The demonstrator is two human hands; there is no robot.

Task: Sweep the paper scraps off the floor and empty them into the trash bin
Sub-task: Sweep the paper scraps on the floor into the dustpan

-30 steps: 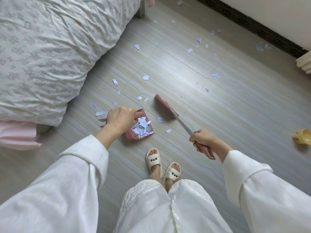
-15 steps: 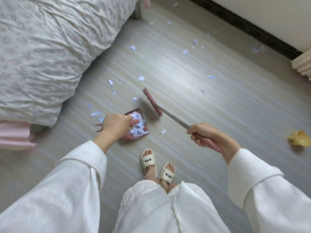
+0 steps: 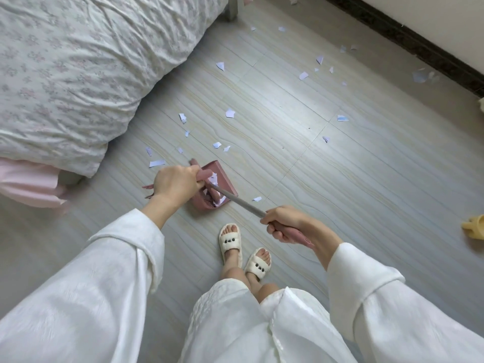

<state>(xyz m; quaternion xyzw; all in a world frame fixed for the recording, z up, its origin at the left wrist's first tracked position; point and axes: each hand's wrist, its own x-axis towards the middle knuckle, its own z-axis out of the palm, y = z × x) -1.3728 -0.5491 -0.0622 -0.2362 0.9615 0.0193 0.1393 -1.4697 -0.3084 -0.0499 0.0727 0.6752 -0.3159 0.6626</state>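
A bed with a rumpled floral quilt (image 3: 78, 69) filled the upper left, a pink sheet (image 3: 28, 183) hanging out beneath it and a bed leg (image 3: 231, 9) standing at its far corner. A dark baseboard (image 3: 408, 40) ran along the wall at upper right. A yellow slipper (image 3: 475, 226) lay at the right edge. The person wore white slippers (image 3: 230, 241) and white trousers (image 3: 235, 323).

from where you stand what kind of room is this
Most likely a bedroom at home. A bed with a rumpled floral duvet fills the left side, the wood-look floor runs to a dark baseboard under a pale wall, and the person wears house slippers.
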